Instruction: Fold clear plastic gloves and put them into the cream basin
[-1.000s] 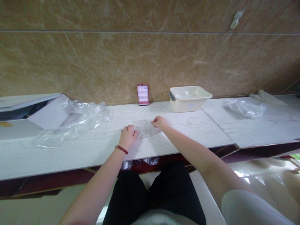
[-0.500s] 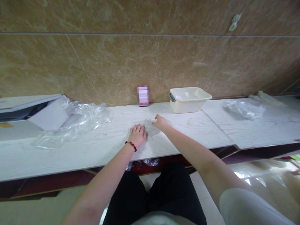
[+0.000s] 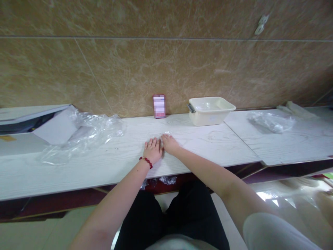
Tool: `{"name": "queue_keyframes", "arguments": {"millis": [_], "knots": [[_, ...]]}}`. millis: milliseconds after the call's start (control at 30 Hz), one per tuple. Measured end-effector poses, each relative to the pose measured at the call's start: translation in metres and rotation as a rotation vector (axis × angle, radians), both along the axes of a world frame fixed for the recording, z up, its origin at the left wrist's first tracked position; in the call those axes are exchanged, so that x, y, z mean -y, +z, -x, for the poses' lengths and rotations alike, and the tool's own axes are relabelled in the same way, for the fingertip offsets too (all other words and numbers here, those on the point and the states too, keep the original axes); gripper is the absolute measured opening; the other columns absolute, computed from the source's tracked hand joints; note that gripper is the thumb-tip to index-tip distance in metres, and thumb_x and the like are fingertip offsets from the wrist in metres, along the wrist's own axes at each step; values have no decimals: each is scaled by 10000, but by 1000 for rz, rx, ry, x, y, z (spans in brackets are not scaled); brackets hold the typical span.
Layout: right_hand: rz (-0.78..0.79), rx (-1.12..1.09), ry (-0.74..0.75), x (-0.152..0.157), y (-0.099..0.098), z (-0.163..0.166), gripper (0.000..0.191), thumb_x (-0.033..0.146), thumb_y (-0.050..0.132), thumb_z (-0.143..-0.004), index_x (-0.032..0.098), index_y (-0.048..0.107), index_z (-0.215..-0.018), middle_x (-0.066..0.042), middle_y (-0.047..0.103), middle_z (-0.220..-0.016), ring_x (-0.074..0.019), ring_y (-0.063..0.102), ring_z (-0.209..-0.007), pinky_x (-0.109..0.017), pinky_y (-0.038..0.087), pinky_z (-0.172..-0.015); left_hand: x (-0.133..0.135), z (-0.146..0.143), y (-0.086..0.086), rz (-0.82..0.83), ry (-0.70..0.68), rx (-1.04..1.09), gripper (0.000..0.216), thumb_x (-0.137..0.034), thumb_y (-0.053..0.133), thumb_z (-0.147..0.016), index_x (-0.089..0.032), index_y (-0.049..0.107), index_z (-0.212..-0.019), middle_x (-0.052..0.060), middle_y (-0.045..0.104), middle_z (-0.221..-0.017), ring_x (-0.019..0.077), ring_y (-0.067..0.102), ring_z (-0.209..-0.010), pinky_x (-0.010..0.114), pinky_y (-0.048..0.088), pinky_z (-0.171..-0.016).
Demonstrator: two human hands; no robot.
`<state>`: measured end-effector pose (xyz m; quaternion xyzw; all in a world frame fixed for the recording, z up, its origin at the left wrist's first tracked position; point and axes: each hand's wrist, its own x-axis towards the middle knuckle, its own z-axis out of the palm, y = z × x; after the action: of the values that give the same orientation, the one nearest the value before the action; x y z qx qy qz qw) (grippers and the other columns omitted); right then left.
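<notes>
At the left, a box (image 3: 20, 144), cut off at the view's edge, was noted beside loose film (image 3: 101, 129). The left hand (image 3: 153, 151) was found laid flat on the counter (image 3: 104, 166), its fingers modestly spread, no grip seen. A clear bag (image 3: 168, 132) was located just beyond the tips of the right hand (image 3: 170, 144), whose fingers lay close together; whether the bag was pinched could not be told. A tub (image 3: 208, 118) was recorded farther right. A flattening step was judged to be in hand, and even pressure to be called for next. The bag's outline, apparently covered in part by the hands, was barely made out.
</notes>
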<state>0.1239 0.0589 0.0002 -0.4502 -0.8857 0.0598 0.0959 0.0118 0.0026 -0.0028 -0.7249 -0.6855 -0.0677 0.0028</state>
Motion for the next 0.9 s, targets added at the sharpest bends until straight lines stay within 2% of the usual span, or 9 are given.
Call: {"name": "queue_keyframes", "arguments": {"millis": [133,333,400,467,567,633,767,900], "knots": [[-33,5,-39,-3,-3,-7,481,311,222,-833,108,297,-1262,-82,284,-1326,-204,231,-1213,-384,177,-975,3,-1,0,18,63,-27,551,-429,199,-805,-149,283,-1273,95,240,-1350,254,177,-1232,468,112,-979],[-34,45,-95,-4,0,-12,580,450,210,-805,138,232,-1293,-62,218,-1354,-218,177,-1231,-409,129,-983,4,-5,6,-21,179,-34,605,-428,199,-805,-30,289,-1252,176,305,-1303,269,217,-1215,456,129,-978],[-35,58,-89,-3,1,-13,554,410,213,-809,143,232,-1295,-53,206,-1359,-215,166,-1234,-406,123,-986,-2,-9,9,-69,136,-30,574,-394,177,-819,-34,296,-1250,167,333,-1290,255,231,-1212,438,128,-984],[-23,91,-77,-3,2,-13,527,334,233,-806,142,232,-1297,-43,187,-1365,-212,149,-1239,-404,120,-987,-11,-13,12,-80,34,-12,545,-370,156,-829,-59,305,-1251,134,336,-1297,232,234,-1214,412,134,-992],[5,149,-59,-4,3,-14,555,297,290,-775,127,225,-1300,-45,159,-1372,-222,121,-1245,-407,108,-991,-26,-20,13,-13,-98,40,530,-356,132,-836,-85,296,-1261,91,312,-1318,202,230,-1219,381,158,-996],[7,152,-58,-3,3,-14,577,313,310,-764,121,223,-1301,-53,156,-1373,-233,120,-1244,-409,104,-991,-33,-22,11,33,-114,76,533,-361,114,-839,-94,281,-1269,80,296,-1326,191,230,-1220,377,166,-995],[-6,98,-85,-2,4,-14,536,311,255,-788,148,235,-1298,-38,185,-1367,-228,143,-1239,-410,115,-985,-36,-18,6,44,-17,103,568,-424,113,-830,-106,270,-1274,87,302,-1322,197,229,-1221,396,149,-997],[-29,65,-108,-1,2,-12,551,407,215,-799,167,242,-1294,-34,205,-1361,-230,155,-1235,-413,116,-981,-25,4,11,-5,92,80,557,-397,209,-820,-75,265,-1271,143,296,-1316,245,230,-1216,426,187,-971]]}}
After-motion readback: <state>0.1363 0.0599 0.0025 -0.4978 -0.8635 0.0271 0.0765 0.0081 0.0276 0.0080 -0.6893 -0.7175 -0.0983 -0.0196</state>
